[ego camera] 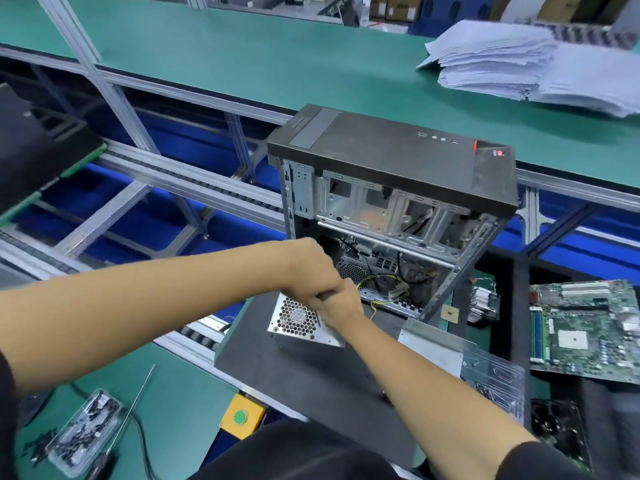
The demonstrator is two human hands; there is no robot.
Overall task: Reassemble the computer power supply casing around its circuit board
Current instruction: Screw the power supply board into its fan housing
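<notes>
The silver power supply box (298, 323), with a honeycomb fan grille on top, rests on a dark grey panel (311, 375) in front of the open computer case (391, 202). Both my hands meet over the box's far right corner. My left hand (308, 268) is curled above it. My right hand (337, 303) grips the box's top edge from the right. Yellow and black wires (384, 289) run from the box area into the case. What my left fingers pinch is hidden. A loose bent metal cover plate (433, 344) lies to the right.
A long screwdriver (133, 407) and a clear tray of black screws (83, 431) lie at the lower left. A green motherboard (585, 327) sits at the right. A yellow button box (240, 415) is on the bench edge. Paper stacks (519, 60) are at the far right.
</notes>
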